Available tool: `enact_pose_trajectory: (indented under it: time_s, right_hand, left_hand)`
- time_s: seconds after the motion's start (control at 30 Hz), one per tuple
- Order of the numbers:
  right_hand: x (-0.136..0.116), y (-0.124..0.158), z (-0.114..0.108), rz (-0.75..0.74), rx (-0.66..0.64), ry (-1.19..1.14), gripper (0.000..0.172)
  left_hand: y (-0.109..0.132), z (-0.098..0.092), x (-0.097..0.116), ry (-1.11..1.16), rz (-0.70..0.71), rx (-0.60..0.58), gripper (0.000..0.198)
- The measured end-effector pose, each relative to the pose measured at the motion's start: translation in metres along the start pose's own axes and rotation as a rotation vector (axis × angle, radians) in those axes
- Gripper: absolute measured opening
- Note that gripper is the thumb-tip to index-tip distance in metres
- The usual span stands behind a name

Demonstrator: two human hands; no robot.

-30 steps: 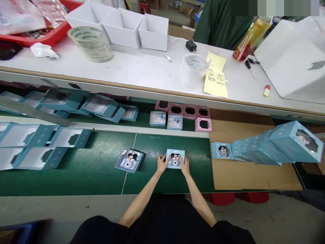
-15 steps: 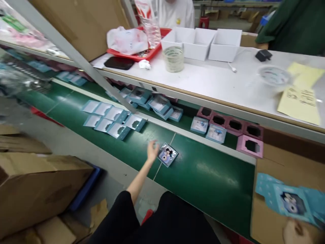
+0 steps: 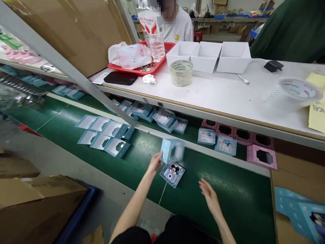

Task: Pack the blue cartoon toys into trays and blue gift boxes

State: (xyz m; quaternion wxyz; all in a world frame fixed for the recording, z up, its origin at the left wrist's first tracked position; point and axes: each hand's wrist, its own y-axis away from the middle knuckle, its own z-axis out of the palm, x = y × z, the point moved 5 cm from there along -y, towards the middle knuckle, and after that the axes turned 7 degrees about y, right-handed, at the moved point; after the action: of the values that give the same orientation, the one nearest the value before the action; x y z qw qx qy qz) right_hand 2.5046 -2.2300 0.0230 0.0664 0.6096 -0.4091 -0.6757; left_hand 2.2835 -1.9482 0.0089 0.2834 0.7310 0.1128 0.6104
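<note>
My left hand (image 3: pixel 155 162) pinches a light blue box sleeve (image 3: pixel 171 150), raised and blurred, just above a tray with a blue cartoon-mouse toy camera (image 3: pixel 172 174) lying on the green belt (image 3: pixel 223 196). My right hand (image 3: pixel 208 196) hovers over the belt to the right of that tray, fingers spread, holding nothing.
Several flat blue sleeves (image 3: pixel 106 134) lie on the belt at left. Blue boxes (image 3: pixel 165 118) and pink trays (image 3: pixel 262 156) sit under the white shelf (image 3: pixel 223 95), which carries a tape roll (image 3: pixel 181 72), white boxes (image 3: pixel 207 56) and a red tray (image 3: pixel 142 69). Finished boxes (image 3: pixel 302 211) lie at right. Two other people stand behind the shelf.
My left hand picked up a blue sleeve and brought it over the camera tray. My right hand came back empty from the boxes at right. The view shifted slightly.
</note>
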Motion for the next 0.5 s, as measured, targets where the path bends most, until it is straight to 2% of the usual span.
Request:
enact_pose_trajectory:
  time_s: [0.07, 0.13, 0.2, 0.3, 0.33, 0.4, 0.5]
  right_hand:
    - [-0.023, -0.011, 0.028, -0.059, -0.004, -0.116, 0.077]
    - [-0.028, -0.018, 0.044, -0.059, 0.031, -0.156, 0.078]
    - [-0.013, -0.021, 0.051, -0.008, 0.094, -0.134, 0.073]
    - [0.032, -0.020, 0.059, 0.130, 0.159, -0.133, 0.071]
    - [0.046, -0.020, 0.062, 0.173, 0.160, -0.147, 0.073]
    - [0.063, -0.021, 0.065, 0.196, 0.185, -0.164, 0.077]
    - [0.063, -0.021, 0.049, 0.122, 0.270, -0.116, 0.081]
  left_hand:
    - [0.039, 0.026, -0.028, 0.124, -0.153, -0.237, 0.059]
    - [0.062, 0.035, -0.044, 0.084, -0.249, -0.344, 0.062]
    - [0.061, 0.027, -0.046, -0.067, -0.171, -0.275, 0.062]
    - [0.040, 0.011, -0.044, -0.239, 0.001, -0.074, 0.064]
    - [0.034, 0.012, -0.048, -0.231, -0.006, -0.078, 0.066]
    - [0.032, 0.026, -0.061, -0.155, -0.074, -0.182, 0.069]
    - [0.050, 0.067, -0.083, -0.024, -0.141, -0.365, 0.073]
